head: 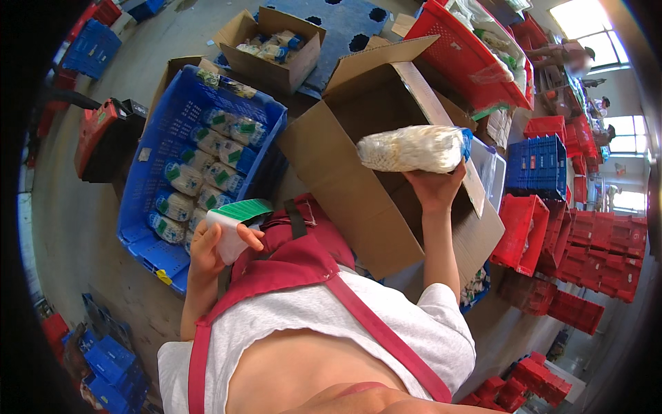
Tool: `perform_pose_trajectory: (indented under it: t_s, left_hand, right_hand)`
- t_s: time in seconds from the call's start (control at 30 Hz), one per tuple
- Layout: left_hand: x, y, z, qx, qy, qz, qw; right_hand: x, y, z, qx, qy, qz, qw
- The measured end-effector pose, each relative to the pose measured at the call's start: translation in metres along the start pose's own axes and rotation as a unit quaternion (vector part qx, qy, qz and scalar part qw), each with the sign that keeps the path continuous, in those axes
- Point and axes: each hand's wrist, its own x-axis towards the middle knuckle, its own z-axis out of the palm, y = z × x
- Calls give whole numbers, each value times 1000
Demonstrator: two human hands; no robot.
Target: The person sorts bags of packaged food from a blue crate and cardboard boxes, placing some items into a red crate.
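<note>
My right hand (438, 187) grips a clear plastic bag of enoki mushrooms (414, 149) with a blue end, held above an open cardboard box (357, 186). What I can see of the box's inside is dark, with no bags showing. In my left hand (212, 246) is a white backing strip carrying green labels (242, 208), pinched by the fingers. Beyond that hand stands a blue plastic crate (204, 160). Several similar mushroom bags (183, 177) lie in rows inside it, many bearing a green label.
Ahead, a smaller cardboard box (305, 67) of bags stands by a blue pallet (339, 20). A red crate (455, 57) holding plastic-wrapped goods is at the upper right. Red crates (600, 248) are stacked on the right. A red-and-black machine (103, 139) stands left. People (574, 57) are far off.
</note>
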Motion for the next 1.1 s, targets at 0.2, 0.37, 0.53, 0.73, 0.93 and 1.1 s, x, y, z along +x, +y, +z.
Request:
perform_pose_trajectory:
  t_s: [0.2,0.37,0.53,0.73,0.93,1.1]
  left_hand:
    - [-15,3,-3,-26,11,17,999]
    - [-39,-3,-15,-51,20,51,997]
    - [-73,-11,-18,-67,64,86,992]
    - [-114,-24,-10,-82,148,115,979]
    - [-153,-41,6,-106,249,109,956]
    - [-178,-59,15,-94,307,155,934]
  right_hand:
    - [11,46,82,94,-68,100,988]
    - [32,92,120,164,-87,205,961]
    - [48,138,145,147,-111,305,934]
    - [56,194,170,146,-141,415,887]
    - [101,245,188,-42,-264,396,879]
    - [160,314,190,-428,-310,194,826]
